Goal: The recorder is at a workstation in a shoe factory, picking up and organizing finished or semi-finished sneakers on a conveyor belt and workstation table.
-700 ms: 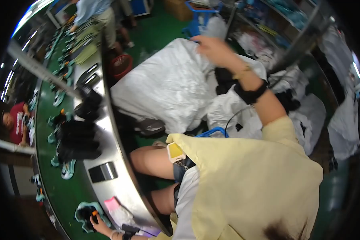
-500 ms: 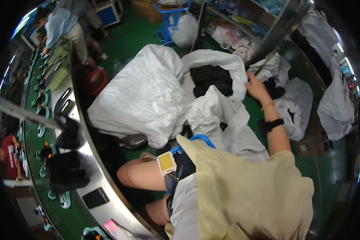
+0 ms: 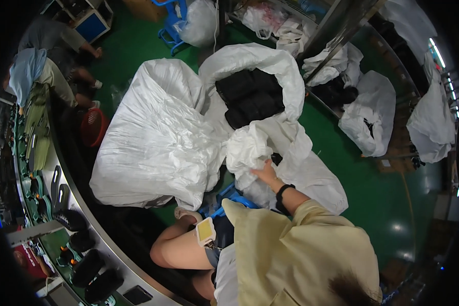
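Note:
My right hand, with a black band on its wrist, is at the crumpled mouth of the nearer white woven sack. Its fingers are closed on the sack's bunched edge, partly lost in the folds. Just beyond, an open white sack with a rolled-down rim holds stacked black pieces that look like soft fabric. A big, full white sack leans against these on the left. My left hand is out of view.
A curved metal-edged workbench runs down the left, bearing black shoe-like pieces and a dark phone-like slab. Another person bends at its far end by a red basket. More bags stand right, near a metal post.
My right hand has left the far sack's right rim and come back toward me to the nearer sack. The view has shifted, so the bench sits further left and lower.

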`<action>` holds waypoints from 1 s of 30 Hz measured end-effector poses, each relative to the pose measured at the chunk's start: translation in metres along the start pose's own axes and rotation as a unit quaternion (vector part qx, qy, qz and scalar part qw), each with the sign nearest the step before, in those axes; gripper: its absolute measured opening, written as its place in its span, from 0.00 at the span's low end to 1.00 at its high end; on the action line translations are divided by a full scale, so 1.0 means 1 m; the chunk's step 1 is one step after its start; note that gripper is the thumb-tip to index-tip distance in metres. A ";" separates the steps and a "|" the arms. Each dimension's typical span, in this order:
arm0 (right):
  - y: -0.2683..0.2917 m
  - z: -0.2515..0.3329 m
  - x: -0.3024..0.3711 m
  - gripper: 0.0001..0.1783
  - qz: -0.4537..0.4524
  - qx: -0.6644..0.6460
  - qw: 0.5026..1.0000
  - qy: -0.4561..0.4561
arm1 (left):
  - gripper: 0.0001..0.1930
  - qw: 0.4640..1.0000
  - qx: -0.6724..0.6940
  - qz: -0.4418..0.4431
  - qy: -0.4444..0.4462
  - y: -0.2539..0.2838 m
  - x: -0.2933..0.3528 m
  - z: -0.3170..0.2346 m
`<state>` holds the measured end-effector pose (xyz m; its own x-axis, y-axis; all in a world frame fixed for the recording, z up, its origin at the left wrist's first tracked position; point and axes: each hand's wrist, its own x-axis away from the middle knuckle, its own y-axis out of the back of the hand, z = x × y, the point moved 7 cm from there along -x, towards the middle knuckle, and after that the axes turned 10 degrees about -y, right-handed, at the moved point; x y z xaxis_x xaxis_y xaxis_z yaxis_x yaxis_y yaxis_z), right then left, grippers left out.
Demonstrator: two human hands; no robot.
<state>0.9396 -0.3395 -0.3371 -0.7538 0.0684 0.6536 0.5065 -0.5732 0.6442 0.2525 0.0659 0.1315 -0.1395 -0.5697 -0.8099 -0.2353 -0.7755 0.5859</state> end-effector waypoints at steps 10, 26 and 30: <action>0.174 -0.027 -0.069 0.17 0.077 -0.477 0.875 0.022 | 0.18 0.995 -0.019 0.101 0.008 0.007 0.016 -0.016; 0.373 -0.183 0.007 0.13 -0.206 -0.632 0.726 -0.178 | 0.15 0.975 -0.078 0.190 0.088 0.080 0.064 0.038; 0.366 -0.059 0.007 0.14 -0.107 -0.602 0.791 -0.041 | 0.15 0.973 -0.074 0.194 0.099 0.090 0.060 0.036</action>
<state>1.0957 -0.5969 -0.1200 -0.7133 0.2928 0.6368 -0.4308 -0.8998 -0.0688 0.1881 -0.0282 0.1345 0.0013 -0.8572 -0.5149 -0.0589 -0.5141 0.8557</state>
